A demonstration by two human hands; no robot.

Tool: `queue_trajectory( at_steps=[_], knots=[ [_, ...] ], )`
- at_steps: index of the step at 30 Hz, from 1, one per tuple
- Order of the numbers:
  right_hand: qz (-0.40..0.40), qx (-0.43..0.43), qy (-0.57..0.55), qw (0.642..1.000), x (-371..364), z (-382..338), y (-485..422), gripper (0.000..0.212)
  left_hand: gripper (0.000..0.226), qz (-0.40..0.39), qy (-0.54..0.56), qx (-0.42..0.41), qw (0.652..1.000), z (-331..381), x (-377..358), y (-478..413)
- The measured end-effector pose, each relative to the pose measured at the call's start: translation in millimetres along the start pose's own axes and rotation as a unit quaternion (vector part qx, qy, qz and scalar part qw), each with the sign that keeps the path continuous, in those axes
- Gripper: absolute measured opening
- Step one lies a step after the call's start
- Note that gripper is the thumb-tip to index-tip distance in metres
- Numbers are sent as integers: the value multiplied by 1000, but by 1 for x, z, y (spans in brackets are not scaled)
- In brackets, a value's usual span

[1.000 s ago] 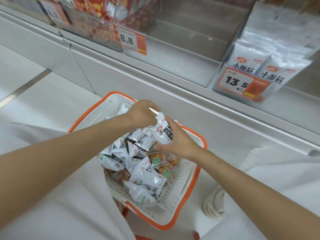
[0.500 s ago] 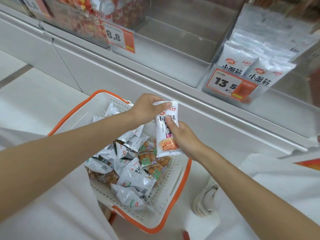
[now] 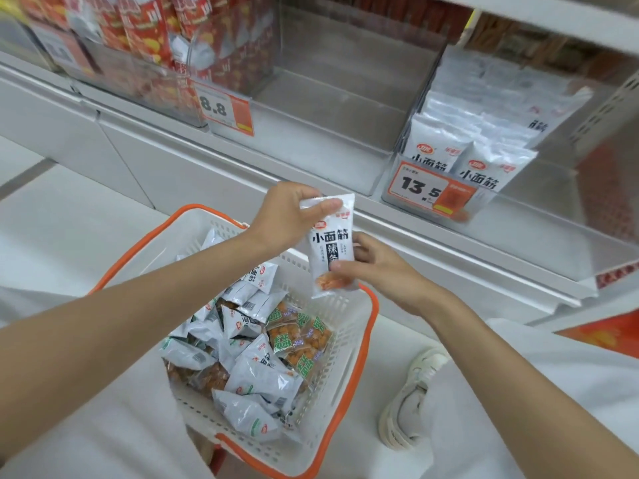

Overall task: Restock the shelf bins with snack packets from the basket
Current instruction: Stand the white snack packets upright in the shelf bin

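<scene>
White snack packet (image 3: 332, 243) held upright above the far edge of an orange-rimmed basket (image 3: 347, 361). Left hand (image 3: 283, 219) fingers pinch its top edge; right hand (image 3: 383, 267) fingers pinch its lower part. Loose packets (image 3: 256, 371) fill the basket. A see-through shelf bin (image 3: 332, 108) stands beyond.

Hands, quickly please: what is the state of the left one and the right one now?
Left hand: pinches the top edge of the white snack packet.
Right hand: holds the lower part of the same packet.
</scene>
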State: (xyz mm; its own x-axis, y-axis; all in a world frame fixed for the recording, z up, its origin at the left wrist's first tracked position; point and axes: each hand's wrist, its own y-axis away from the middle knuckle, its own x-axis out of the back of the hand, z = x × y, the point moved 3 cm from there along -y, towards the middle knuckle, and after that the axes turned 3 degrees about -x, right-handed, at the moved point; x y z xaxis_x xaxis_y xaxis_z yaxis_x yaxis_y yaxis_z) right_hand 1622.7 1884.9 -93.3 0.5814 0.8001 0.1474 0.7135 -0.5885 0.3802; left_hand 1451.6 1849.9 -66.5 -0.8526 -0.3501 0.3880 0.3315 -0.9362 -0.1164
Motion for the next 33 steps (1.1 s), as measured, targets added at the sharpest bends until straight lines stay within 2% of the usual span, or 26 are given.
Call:
queue_trajectory(
  at_steps=[2,5,7,10,14,19,22,24,26,30,33],
  knots=[
    [52,17,-3,998,26,-9,9,39,24,1,20,-27,999,23,-10,-9],
    [107,40,-24,993,62,-28,31,37,28,17,67,-46,997,67,-29,-25],
    [149,53,-41,987,86,-42,47,30,33,-10,77,-52,996,96,-46,-37],
    [208,69,-52,974,123,-58,72,21,26,-43,36,-94,994,138,-74,-59],
    [277,77,-70,955,175,-69,95,21,41,-76,1,-117,990,190,-118,-92],
    [355,67,-65,930,234,-62,104,20,25,-136,-27,-98,986,220,-169,-130],
    [380,57,-42,922,262,-53,95,20,24,-143,-76,-105,981,222,-189,-150],
    [386,52,-14,921,277,-46,83,22,16,-157,-132,-126,971,219,-197,-162],
    [387,47,27,921,289,-40,69,26,22,-169,-211,-149,951,217,-201,-174],
    [377,2,104,920,306,-32,37,29,21,-171,-376,-209,886,214,-212,-199],
    [378,-22,115,918,314,-28,15,29,19,-159,-417,-236,863,208,-221,-213]
  ],
)
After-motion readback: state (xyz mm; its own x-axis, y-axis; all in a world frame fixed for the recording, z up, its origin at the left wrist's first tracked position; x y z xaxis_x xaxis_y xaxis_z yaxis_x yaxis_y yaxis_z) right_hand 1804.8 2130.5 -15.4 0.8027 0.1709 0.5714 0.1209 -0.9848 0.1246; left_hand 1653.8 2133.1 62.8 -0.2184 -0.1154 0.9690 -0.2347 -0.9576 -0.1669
